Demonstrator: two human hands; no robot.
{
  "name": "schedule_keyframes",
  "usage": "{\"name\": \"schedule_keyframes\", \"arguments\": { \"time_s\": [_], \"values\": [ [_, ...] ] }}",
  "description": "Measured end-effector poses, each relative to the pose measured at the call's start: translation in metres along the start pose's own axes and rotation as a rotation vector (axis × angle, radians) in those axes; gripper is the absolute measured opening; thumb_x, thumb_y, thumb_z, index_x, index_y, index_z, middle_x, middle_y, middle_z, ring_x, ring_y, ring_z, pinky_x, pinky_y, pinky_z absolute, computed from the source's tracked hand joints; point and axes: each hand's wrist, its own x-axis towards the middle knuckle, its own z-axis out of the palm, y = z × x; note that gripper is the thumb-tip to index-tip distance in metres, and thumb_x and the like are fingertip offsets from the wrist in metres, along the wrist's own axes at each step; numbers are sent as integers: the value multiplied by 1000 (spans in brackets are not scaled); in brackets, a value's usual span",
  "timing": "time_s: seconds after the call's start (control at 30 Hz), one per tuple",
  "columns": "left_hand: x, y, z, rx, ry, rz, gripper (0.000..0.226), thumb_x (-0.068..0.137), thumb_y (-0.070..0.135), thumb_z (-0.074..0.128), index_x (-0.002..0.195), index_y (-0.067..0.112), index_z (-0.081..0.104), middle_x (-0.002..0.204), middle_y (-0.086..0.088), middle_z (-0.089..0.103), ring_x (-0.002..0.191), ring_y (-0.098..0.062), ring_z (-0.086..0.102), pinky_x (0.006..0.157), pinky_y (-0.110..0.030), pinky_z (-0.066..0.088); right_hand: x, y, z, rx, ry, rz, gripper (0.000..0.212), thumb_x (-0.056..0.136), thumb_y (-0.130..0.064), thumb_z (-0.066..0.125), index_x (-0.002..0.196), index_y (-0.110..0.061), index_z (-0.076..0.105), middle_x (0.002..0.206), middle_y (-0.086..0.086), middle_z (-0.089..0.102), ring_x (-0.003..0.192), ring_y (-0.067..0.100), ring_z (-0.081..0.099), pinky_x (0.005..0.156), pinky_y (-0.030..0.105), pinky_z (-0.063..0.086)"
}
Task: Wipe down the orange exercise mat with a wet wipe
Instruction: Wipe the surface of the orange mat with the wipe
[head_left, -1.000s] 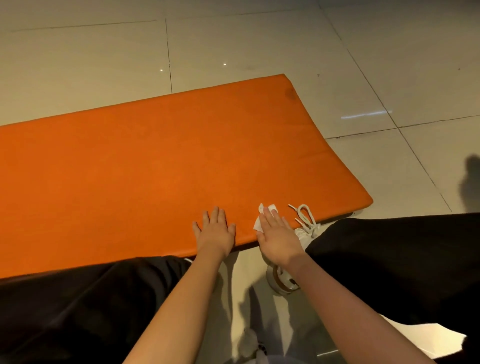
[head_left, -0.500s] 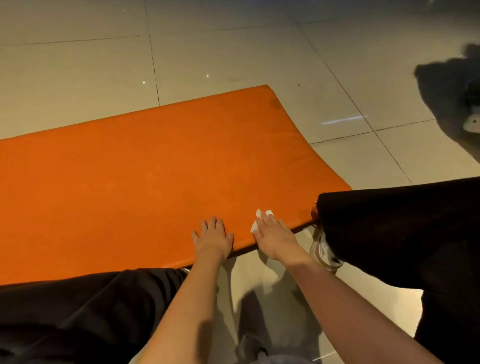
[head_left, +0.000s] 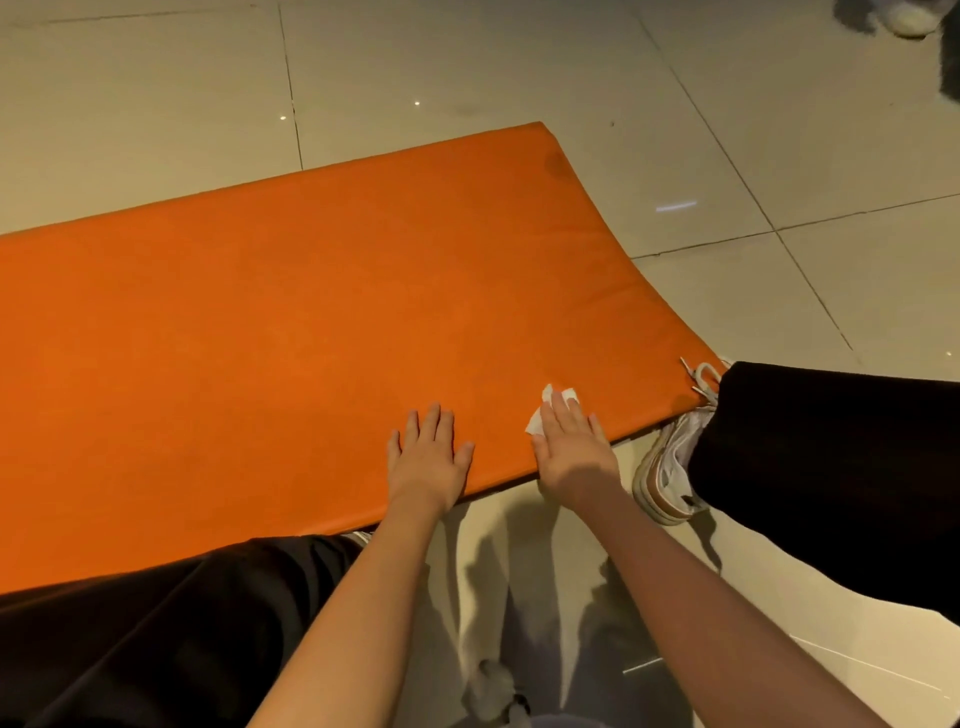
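Note:
The orange exercise mat (head_left: 291, 322) lies flat on the tiled floor and fills the left and middle of the head view. My left hand (head_left: 428, 457) rests flat on the mat's near edge with its fingers straight and spread. Just to its right, my right hand (head_left: 571, 452) presses a white wet wipe (head_left: 545, 410) onto the mat with flat fingers. Only the wipe's far and left edges show past the fingertips.
My legs in black trousers (head_left: 156, 639) frame the bottom left and right. A white sneaker (head_left: 670, 467) with loose laces stands at the mat's near right corner. Pale floor tiles (head_left: 779, 156) surround the mat. Another person's shoe (head_left: 909, 18) shows at the top right.
Both hands stay pressed on the mat's near edge. My right leg and sneaker shifted beside the mat's corner, and the camera view moved.

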Motion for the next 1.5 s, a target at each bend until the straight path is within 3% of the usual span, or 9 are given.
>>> {"name": "schedule_keyframes", "arguments": {
  "time_s": [0.17,0.3,0.37,0.57,0.8,1.03,1.2,1.37,1.5],
  "values": [
    [-1,2,6,19,45,-13,62,104,51,18,157,23,6,165,4,-2,151,-22,-8,121,-44,0,-7,-20,25,68,8,-203,58,93,-33,34,126,7,61,136,23,55,122,40,56,96,55,48],
    [0,1,5,16,56,-7,62,103,51,20,157,23,9,165,3,2,151,-23,-4,121,-44,2,21,5,6,25,73,-126,62,104,-40,17,155,-5,11,163,10,4,151,26,5,120,36,3],
    [3,1,3,3,68,-12,62,103,52,23,156,23,12,165,3,5,151,-23,-1,120,-44,4,30,7,5,89,116,-40,71,100,-48,14,155,-3,8,163,11,-1,151,26,-1,119,33,-6],
    [33,4,-1,-63,65,-45,63,103,51,21,158,23,5,165,3,-6,150,-21,-12,121,-44,-4,26,-18,11,33,-4,-302,67,105,-43,23,155,-5,-1,163,8,-10,151,23,-8,120,35,-3],
    [32,2,5,-71,101,-45,62,104,50,22,157,25,5,165,5,-7,150,-19,-14,121,-43,-7,75,-13,0,34,101,-95,66,102,-38,23,155,-2,8,163,13,1,151,28,2,120,39,4],
    [32,5,1,-84,92,-69,61,103,50,23,157,26,6,165,6,-6,150,-17,-15,121,-42,-7,83,-13,-7,-41,9,-313,68,99,-45,9,156,-7,1,164,7,-4,151,22,-4,122,38,4],
    [34,6,-3,-84,116,-93,61,103,50,27,156,25,12,165,5,3,151,-20,-5,121,-43,0,101,-4,-20,-2,60,-129,65,104,-39,27,155,-4,6,164,11,-2,151,26,0,120,37,2],
    [61,5,-10,-101,160,-113,62,104,48,24,157,22,6,165,3,-6,151,-21,-11,120,-42,-4,82,-15,-12,-78,-57,-464,76,93,-51,-2,156,-10,-1,164,4,-9,151,21,-8,121,37,0],
    [71,-1,-7,-84,153,-125,60,105,47,20,157,23,2,164,4,-9,150,-20,-16,121,-41,-7,126,4,-25,-89,-17,-364,80,87,-51,-9,156,-10,-3,164,4,-8,151,20,-7,123,42,5]
  ]
}}
